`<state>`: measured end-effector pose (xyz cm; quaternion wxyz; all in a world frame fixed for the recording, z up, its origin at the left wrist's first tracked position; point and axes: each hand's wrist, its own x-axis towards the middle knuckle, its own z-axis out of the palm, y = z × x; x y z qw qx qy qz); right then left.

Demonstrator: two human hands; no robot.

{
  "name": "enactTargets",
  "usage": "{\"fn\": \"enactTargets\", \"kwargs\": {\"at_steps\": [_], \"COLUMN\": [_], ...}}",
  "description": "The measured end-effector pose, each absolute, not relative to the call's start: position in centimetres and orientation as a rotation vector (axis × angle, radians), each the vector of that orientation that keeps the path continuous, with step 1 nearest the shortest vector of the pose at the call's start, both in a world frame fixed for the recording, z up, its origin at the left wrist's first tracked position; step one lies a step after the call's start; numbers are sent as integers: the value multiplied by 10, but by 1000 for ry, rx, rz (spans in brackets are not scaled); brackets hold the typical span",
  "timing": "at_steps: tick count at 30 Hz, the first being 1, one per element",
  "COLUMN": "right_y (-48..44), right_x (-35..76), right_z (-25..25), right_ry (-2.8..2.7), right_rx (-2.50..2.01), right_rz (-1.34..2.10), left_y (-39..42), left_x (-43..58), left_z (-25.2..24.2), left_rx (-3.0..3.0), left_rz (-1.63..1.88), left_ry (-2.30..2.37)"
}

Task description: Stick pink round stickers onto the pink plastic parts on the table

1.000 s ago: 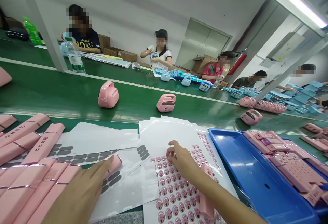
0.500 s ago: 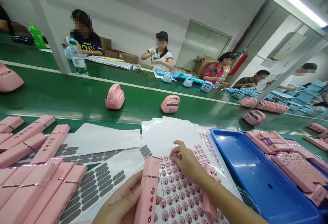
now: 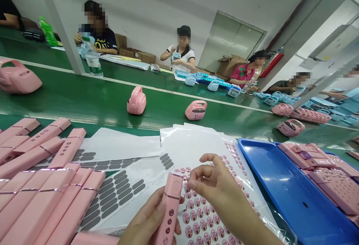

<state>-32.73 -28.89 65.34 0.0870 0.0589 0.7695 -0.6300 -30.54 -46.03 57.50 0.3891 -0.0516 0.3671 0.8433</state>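
— Left hand (image 3: 148, 219), status?
— Closed around a pink button bar (image 3: 169, 209), which stands upright in the grip, fingers (image 3: 177, 230) wrapped behind it.
— Right hand (image 3: 221, 185)?
— Its fingertips (image 3: 193, 184) are pinched narrow, just beside the bar's top end, above a sheet of round pink stickers (image 3: 196, 215). Whether they hold a sticker, I cannot tell.
— Beyond that?
— Grey pad sheets (image 3: 112, 196) at left, a blue tray (image 3: 269, 185) at right, pink cases (image 3: 136, 101) on the green conveyor belt (image 3: 84, 95)

The pink casing (image 3: 169, 209) is smooth matt plastic with a shiny metal band (image 3: 172, 195); the blue plastic tray (image 3: 286, 196) beside it looks glossy.
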Motion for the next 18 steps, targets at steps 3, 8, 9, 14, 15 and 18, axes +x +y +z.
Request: {"fn": "enactTargets", "kwargs": {"at_steps": [3, 8, 9, 14, 15, 18], "right_y": [-306, -310, -310, -311, -311, -310], "right_x": [-312, -311, -311, -310, -310, -310], "right_z": [661, 654, 653, 657, 657, 657], "right_ry": [2295, 2365, 2378, 2492, 2535, 2619], "right_rx": [199, 216, 224, 219, 207, 193], "right_rz": [-1896, -1877, -1869, -1755, -1714, -1619], "left_y": [-461, -460, -459, -457, -457, -457], "left_x": [-303, -300, -300, -299, -298, -298], "left_z": [576, 577, 577, 581, 582, 583], "left_rx": [-102, -112, -117, -118, -127, -150], "left_rz": [2116, 2121, 2125, 2125, 2127, 2134], "left_ry": [969, 990, 992, 1077, 1074, 1053]}}
